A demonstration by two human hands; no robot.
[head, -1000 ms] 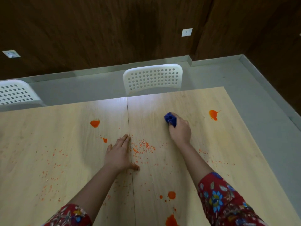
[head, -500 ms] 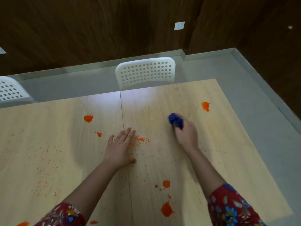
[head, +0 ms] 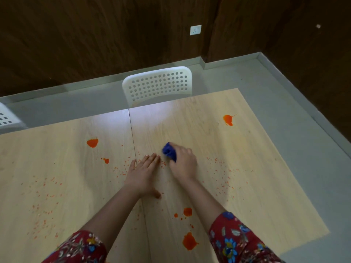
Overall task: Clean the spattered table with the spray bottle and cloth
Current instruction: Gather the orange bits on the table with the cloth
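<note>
**Table spattered with orange, blue cloth pressed to it**

A light wooden table (head: 247, 186) is seen from above, marked by orange blots and fine orange specks (head: 218, 164). A bunched blue cloth (head: 169, 153) is gripped in the right hand (head: 183, 165), whose fingers are curled round it. It is pressed onto the tabletop just right of the seam (head: 133, 133) between the two boards.

The left hand (head: 142, 173) is laid flat on the wood, fingers straight and close together, thumb spread. Nothing is held by it. Its fingertips lie just beside the cloth, and a few specks are caught between the two.

One large blot (head: 92, 142) is found left of the seam, with a small blot (head: 106, 160) near it. Another blot (head: 228, 119) sits towards the far right corner. Two more blots (head: 187, 211) (head: 188, 241) are seen beside the right forearm.

Both forearms are clothed in red floral sleeves (head: 237, 242). A white perforated chair (head: 157, 85) is drawn up to the far edge, and part of a second chair (head: 5, 118) is seen at the left. Beyond them, a grey floor (head: 266, 88) is bounded by a dark panelled wall (head: 95, 35) carrying a white socket (head: 195, 30).
</note>
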